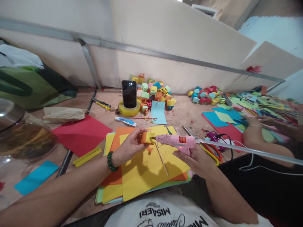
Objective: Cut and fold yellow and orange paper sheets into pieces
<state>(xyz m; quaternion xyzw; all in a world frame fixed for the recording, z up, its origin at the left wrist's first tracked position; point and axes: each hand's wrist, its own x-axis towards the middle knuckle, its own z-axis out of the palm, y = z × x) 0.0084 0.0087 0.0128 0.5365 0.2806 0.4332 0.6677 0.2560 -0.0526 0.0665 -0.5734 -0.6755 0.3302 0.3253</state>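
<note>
While the nozzle [153, 138] is facing the paper box [148, 136]: the small yellow-and-orange piece is hanging above the yellow sheet [139, 183], its yellow side meeting or nearly meeting the tip; I cannot tell which.
Left hand [132, 142]: its thumb and fingers are grasping the paper box from the side.
Right hand [199, 160]: its fingers are wrapping the handle of the pink glue gun [171, 141]; whether they are squeezing the trigger, I cannot tell.
Hot tip: the left fingertips are sitting close to it, so a slip or an overrun of melted glue could burn them.
Thin paper: too hard a pinch could crush the walls, and excess glue could drip onto the sheet or the wooden stick [162, 160] lying there.
Long glue stick [234, 148]: it is jutting out behind the gun toward a co-worker's arm [262, 142], so a wide swing could bump it.
Shirt lettering: the white shirt [139, 217] is showing what looks like "MISAERI", other script being cut off or unclear.
Blue-and-white tube [126, 121]: its print is proving too small to read.
</note>
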